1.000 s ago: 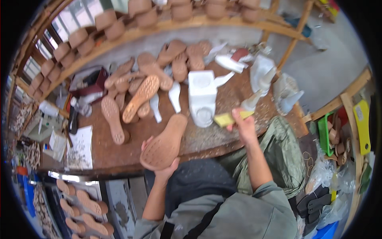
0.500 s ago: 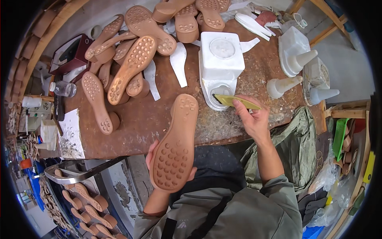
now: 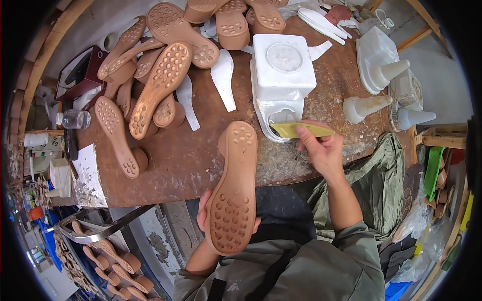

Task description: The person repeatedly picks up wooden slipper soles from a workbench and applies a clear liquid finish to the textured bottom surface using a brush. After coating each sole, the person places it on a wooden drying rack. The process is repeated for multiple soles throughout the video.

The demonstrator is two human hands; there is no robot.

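Observation:
My left hand (image 3: 203, 210) grips a tan heeled shoe sole (image 3: 233, 200) from beneath, its dimpled face turned up and the heel end pointing away from me. Between the fingers and thumb of my right hand (image 3: 321, 145) is a flat yellow-green brush (image 3: 304, 130). The brush's tip dips into the round opening of a white plastic glue pot (image 3: 283, 75) on the bench. Whatever lies inside that opening is mostly hidden by the brush.
Many tan heeled soles (image 3: 160, 90) lie heaped at the back left of the brown workbench (image 3: 165, 165). White insole pieces (image 3: 223, 80) lie among them. More plastic pots (image 3: 374, 55) and a white cone nozzle (image 3: 366, 108) stand at right. A sole rack (image 3: 115, 261) is at lower left.
The sole in my left hand has shifted slightly right and down in the picture. My right hand has moved a little right, and the brush lies flatter at the pot's opening.

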